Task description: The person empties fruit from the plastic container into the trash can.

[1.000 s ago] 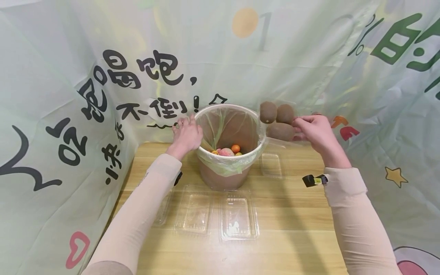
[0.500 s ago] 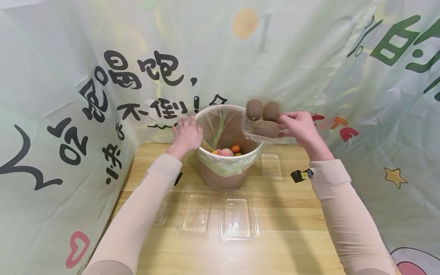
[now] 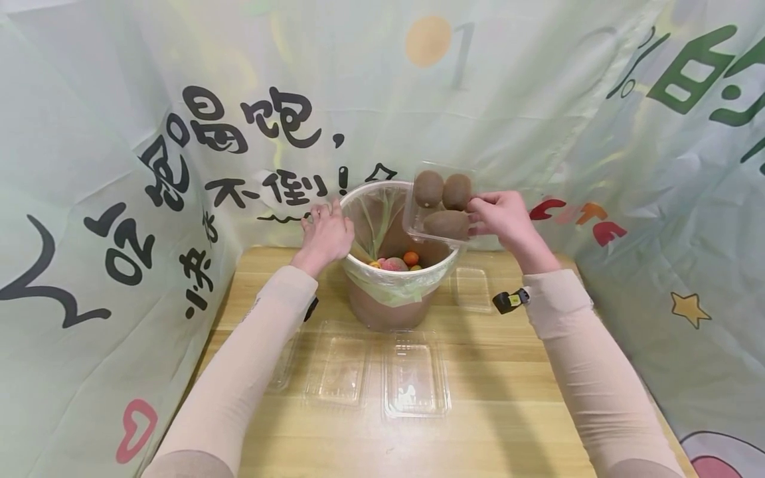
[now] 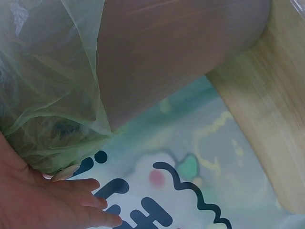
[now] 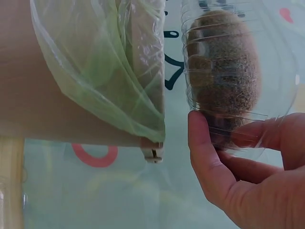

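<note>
My right hand [image 3: 502, 216] grips a clear plastic box [image 3: 412, 222] by its right side, with the thumb and fingers on opposite faces. Three brown kiwifruit [image 3: 429, 188] show inside it. The box is tilted up and overlaps the right rim of a lined bin [image 3: 382, 312] in the head view; one kiwi [image 5: 224, 62] looms large in the right wrist view. My left hand [image 3: 325, 236] rests on the bin's left rim. Its fingers [image 4: 86, 214] reach past the bag's edge, outside the bin, in the left wrist view. Down in the bin lie an orange fruit [image 3: 410, 258], a pinkish peach [image 3: 394, 264] and other fruit.
Clear plastic containers lie on the wooden table [image 3: 478, 425]: one container [image 3: 415, 375] in front of the bin, another container [image 3: 337, 368] left of it, and a smaller one [image 3: 472, 289] to the right. A printed cloth [image 3: 502, 79] encloses the back and sides.
My right hand has moved left with the box of kiwifruit, bringing it from beside the bin to over its right rim. The left hand stays at the rim.
</note>
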Tool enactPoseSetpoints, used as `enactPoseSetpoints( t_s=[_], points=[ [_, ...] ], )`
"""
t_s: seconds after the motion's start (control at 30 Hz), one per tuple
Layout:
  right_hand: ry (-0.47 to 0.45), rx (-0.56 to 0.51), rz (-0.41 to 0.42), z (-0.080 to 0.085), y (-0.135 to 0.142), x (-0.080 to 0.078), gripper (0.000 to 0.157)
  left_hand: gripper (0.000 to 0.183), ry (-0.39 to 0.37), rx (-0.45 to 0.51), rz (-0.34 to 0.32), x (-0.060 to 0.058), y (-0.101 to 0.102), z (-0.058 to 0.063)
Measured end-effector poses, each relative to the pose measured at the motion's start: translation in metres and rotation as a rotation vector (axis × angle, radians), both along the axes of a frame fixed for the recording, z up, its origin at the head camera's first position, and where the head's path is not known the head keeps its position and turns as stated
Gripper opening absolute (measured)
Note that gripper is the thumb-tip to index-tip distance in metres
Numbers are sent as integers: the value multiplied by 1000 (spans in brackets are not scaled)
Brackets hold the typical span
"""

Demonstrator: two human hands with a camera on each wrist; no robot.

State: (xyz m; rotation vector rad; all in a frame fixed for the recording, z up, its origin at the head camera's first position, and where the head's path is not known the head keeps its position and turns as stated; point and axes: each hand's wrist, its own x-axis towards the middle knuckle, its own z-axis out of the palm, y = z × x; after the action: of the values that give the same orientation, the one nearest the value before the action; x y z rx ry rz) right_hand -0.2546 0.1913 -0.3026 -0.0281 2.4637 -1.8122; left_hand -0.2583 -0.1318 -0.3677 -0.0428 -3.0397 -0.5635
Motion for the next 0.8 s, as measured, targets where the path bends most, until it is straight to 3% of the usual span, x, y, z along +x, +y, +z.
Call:
enactPoseSetpoints(
  t_s=[0.53, 0.8],
  points=[
    [102, -36, -63, -4, -27, -8, 37, 68, 15, -7, -1, -1, 0, -1],
    [114, 30, -118, -10, -36, -13, 39, 67, 17, -16, 0, -1, 0, -2]
  ],
)
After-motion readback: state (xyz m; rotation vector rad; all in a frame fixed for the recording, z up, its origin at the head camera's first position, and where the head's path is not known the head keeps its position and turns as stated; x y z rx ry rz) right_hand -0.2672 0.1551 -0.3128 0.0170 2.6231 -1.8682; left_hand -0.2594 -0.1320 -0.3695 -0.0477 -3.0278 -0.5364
